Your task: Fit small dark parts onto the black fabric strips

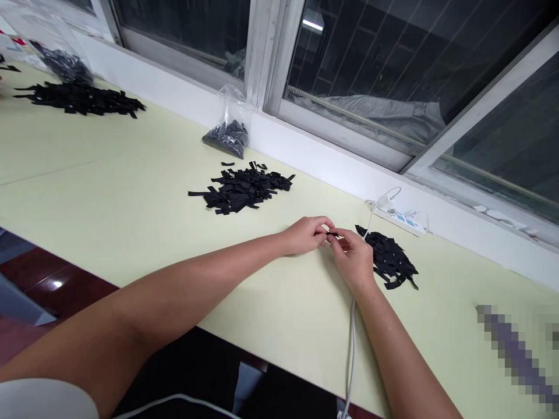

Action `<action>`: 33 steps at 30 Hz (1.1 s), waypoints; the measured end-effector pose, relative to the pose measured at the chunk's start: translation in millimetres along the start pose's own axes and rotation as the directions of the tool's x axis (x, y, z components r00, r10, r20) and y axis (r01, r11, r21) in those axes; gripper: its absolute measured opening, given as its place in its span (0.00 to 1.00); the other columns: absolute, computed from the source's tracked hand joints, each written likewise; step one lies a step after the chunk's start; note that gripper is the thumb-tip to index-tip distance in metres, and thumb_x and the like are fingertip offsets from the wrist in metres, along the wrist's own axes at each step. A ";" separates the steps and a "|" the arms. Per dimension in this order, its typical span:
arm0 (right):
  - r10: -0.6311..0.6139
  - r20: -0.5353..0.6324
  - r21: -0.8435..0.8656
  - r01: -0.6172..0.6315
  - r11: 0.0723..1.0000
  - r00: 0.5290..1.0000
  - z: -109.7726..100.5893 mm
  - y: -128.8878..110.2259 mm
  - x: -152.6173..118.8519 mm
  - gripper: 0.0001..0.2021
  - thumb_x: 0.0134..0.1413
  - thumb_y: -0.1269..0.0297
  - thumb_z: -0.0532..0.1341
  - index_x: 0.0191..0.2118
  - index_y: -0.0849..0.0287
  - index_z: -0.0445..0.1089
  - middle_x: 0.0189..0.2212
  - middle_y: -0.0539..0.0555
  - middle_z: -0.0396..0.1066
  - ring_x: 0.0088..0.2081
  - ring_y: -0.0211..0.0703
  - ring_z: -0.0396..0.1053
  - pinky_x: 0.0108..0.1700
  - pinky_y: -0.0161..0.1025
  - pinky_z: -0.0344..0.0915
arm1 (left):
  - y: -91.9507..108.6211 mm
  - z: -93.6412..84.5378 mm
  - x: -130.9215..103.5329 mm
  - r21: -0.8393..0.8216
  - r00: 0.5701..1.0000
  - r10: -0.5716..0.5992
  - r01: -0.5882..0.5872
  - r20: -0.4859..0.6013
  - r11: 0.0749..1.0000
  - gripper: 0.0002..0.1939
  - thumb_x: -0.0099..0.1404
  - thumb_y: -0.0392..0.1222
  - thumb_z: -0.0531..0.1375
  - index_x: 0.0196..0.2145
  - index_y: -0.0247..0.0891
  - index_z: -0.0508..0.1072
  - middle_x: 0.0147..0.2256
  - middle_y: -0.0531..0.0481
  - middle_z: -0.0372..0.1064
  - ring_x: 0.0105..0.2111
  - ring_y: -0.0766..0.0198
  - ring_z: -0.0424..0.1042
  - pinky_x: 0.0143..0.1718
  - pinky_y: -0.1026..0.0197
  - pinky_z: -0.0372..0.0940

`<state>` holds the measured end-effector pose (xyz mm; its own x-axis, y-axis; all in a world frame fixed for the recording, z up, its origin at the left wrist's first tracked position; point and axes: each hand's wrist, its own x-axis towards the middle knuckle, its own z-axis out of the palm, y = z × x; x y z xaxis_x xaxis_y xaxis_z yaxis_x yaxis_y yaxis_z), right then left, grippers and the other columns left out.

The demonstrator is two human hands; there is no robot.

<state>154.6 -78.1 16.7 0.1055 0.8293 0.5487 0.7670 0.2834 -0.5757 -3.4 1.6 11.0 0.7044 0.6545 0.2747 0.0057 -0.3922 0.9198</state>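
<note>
Near the middle of the pale yellow table [271, 302], both hands meet around one small black strip [332, 234]. My left hand [308, 234] pinches its left end, and my right hand [353, 256] has thumb and fingers closed on its right side. Most of the strip is hidden by the fingertips. A pile of black strips [391, 259] lies just right of my right hand. Farther left, beyond my left hand, a larger pile of black strips [244, 189] is spread on the table.
A clear plastic bag [229, 137] with dark pieces stands by the wall. Another bag [67, 64] and a black pile [82, 99] are at the far left. A power strip [399, 221] lies by the wall; its white cable [353, 349] runs beneath my right arm.
</note>
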 end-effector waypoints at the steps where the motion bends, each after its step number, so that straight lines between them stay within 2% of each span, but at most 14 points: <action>1: 0.004 0.003 -0.001 -0.004 1.000 1.000 -0.1 -0.4 0.1 0.13 0.59 0.57 0.59 0.43 0.56 0.77 0.39 0.56 0.78 0.30 0.42 0.73 0.34 0.39 0.70 | 0.8 0.0 -0.6 0.012 1.000 0.003 -0.003 -0.002 1.000 0.13 0.65 0.31 0.53 0.47 0.37 0.69 0.36 0.48 0.77 0.34 0.66 0.75 0.40 0.61 0.67; 8: 0.058 0.047 -0.034 -0.056 0.998 0.997 -1.2 -1.8 0.6 0.13 0.57 0.57 0.59 0.42 0.57 0.76 0.33 0.55 0.77 0.25 0.40 0.70 0.32 0.39 0.68 | 4.8 0.5 -3.7 0.062 1.000 0.009 -0.010 0.017 0.998 0.15 0.66 0.31 0.52 0.49 0.40 0.67 0.35 0.50 0.77 0.36 0.65 0.75 0.42 0.60 0.67; 12: 0.073 0.091 -0.006 -0.073 0.997 0.993 -1.0 -2.2 0.9 0.14 0.57 0.57 0.59 0.44 0.57 0.75 0.35 0.56 0.77 0.26 0.40 0.70 0.32 0.38 0.67 | 4.9 0.1 -3.8 0.125 1.000 0.011 -0.014 0.026 0.992 0.16 0.67 0.32 0.52 0.51 0.41 0.67 0.36 0.49 0.76 0.37 0.64 0.74 0.43 0.60 0.66; 15: 0.067 0.084 0.014 -0.069 0.998 0.994 -0.7 -2.7 1.1 0.14 0.57 0.57 0.59 0.44 0.57 0.75 0.35 0.56 0.77 0.27 0.40 0.70 0.32 0.38 0.67 | 3.7 -0.7 -3.2 0.136 0.999 0.026 -0.031 0.039 0.990 0.17 0.67 0.32 0.52 0.52 0.42 0.66 0.37 0.50 0.76 0.39 0.64 0.74 0.43 0.60 0.65; 20: 0.125 0.074 0.063 -0.129 0.990 0.989 0.5 -0.6 0.2 0.13 0.56 0.57 0.61 0.43 0.56 0.76 0.31 0.53 0.76 0.24 0.39 0.68 0.32 0.38 0.66 | 0.9 -1.1 -2.3 0.108 0.998 0.034 -0.040 0.056 0.993 0.18 0.67 0.30 0.51 0.53 0.42 0.65 0.37 0.50 0.75 0.38 0.65 0.73 0.43 0.61 0.65; 27: 0.120 0.060 0.050 -0.123 0.991 0.991 0.8 -1.9 -0.3 0.13 0.57 0.57 0.61 0.43 0.56 0.76 0.33 0.54 0.77 0.25 0.39 0.68 0.33 0.40 0.67 | -1.3 -0.9 -1.8 0.082 0.997 0.060 -0.064 0.055 0.995 0.18 0.66 0.31 0.54 0.53 0.41 0.64 0.36 0.50 0.75 0.36 0.65 0.72 0.41 0.61 0.65; 33: 0.065 0.053 0.040 -0.067 0.997 0.996 1.8 -0.6 0.8 0.15 0.59 0.54 0.59 0.43 0.57 0.77 0.42 0.58 0.75 0.30 0.41 0.71 0.32 0.40 0.70 | 1.2 -0.6 -2.6 0.105 0.999 0.042 -0.044 0.023 0.994 0.17 0.65 0.31 0.53 0.51 0.41 0.65 0.36 0.51 0.76 0.33 0.67 0.72 0.39 0.63 0.65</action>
<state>153.1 -76.8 16.4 0.1212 0.8704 0.4771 0.7319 0.2463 -0.6353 -5.6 -0.1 11.5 0.7203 0.6223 0.3065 0.0488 -0.4862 0.8725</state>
